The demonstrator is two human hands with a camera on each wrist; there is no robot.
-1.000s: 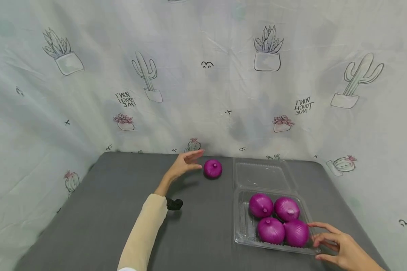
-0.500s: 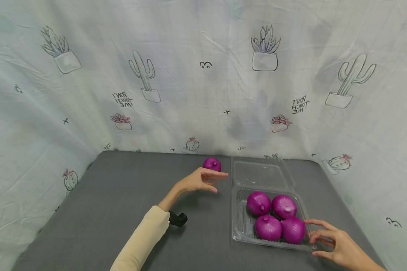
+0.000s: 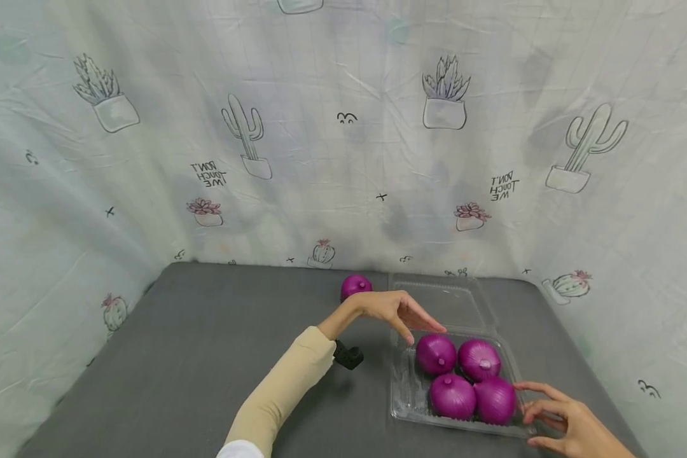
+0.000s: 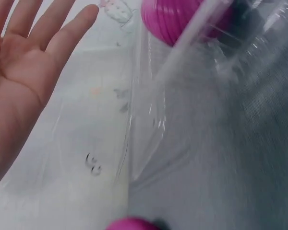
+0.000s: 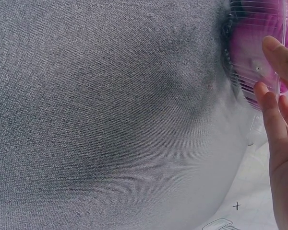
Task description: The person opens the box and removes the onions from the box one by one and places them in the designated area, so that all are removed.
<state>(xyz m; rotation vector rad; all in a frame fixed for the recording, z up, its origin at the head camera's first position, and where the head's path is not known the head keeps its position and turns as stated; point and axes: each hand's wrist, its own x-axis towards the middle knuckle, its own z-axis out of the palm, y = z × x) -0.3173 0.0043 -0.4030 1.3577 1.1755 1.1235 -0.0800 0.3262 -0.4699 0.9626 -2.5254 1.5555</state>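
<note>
Backwards, the cloth (image 3: 298, 216) reads "DON'T TOUCH"; the left hand (image 3: 399, 309) gapes by onions (image 3: 436, 355), right hand (image 3: 572, 420), loose, seemingly touching their box (image 3: 408, 394).

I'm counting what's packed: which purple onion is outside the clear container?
The far onion, on the table left of the open lid; the other four onions sit in the container.

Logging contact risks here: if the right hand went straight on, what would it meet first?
The right hand would probably meet the clear container first, with a purple onion just behind its wall; whether they already touch is unclear.
</note>
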